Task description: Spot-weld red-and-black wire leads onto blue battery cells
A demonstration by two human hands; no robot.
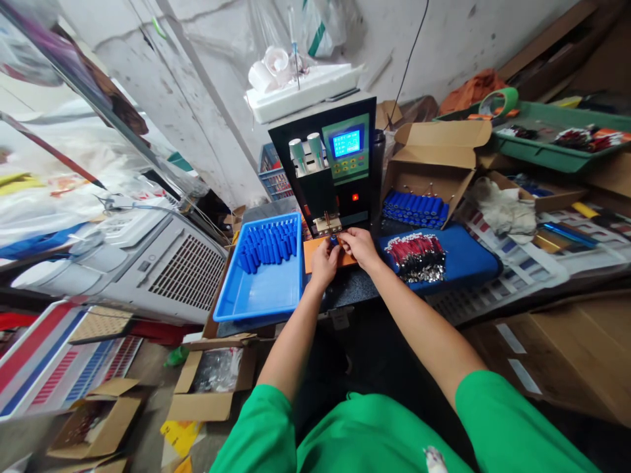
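My left hand (325, 261) is closed with its fingertips on a small blue cylindrical cell (334, 241), right at the electrode tips of a black spot welder (352, 180). Close against it, my right hand (359, 247) pinches at the same spot; whatever lies between its fingertips is too small to make out. Both hands are above an orange board (313, 247) at the machine's foot. To the left, a blue tray (261, 289) holds many blue cells (270, 244) in rows. On the right, red and black wire leads (417, 256) lie bundled on a blue cloth pad (470, 256).
Behind the pad stands an open cardboard box (438, 144) with stacked blue cells (417, 207). A green tray (566, 154) with wires and a green tape roll (500, 102) sits farther right. A white foam lid (305, 89) rests on the welder. A grey air cooler (162, 263) is at left.
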